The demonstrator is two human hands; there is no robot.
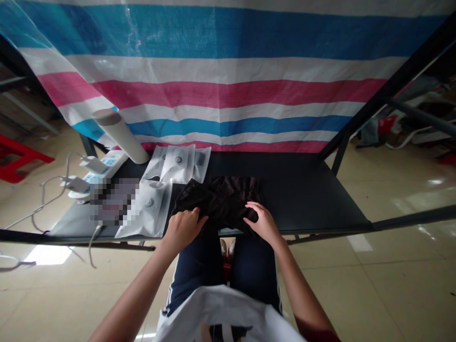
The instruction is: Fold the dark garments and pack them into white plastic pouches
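Observation:
A crumpled piece of black cloth (226,199) lies near the front edge of the dark table, straight in front of me. On its left side, my left hand (185,228) has its fingers curled over the fabric, with the thumb pointing inward. My right hand (263,222) rests at the cloth's right side; its fingers and thumb are apart in a curve, touching the fabric. Folds and the dark colour hide what kind of garment it is. Close to my left hand is a frosted plastic bag (151,209).
More frosted bags (178,164) lie behind it. Further left are a pale bottle (123,137), a power strip (107,168) with plugs and cables, and a pixelated item (116,202). A striped sheet (228,95) hangs behind the table (313,194). A red stool (23,156) stands left.

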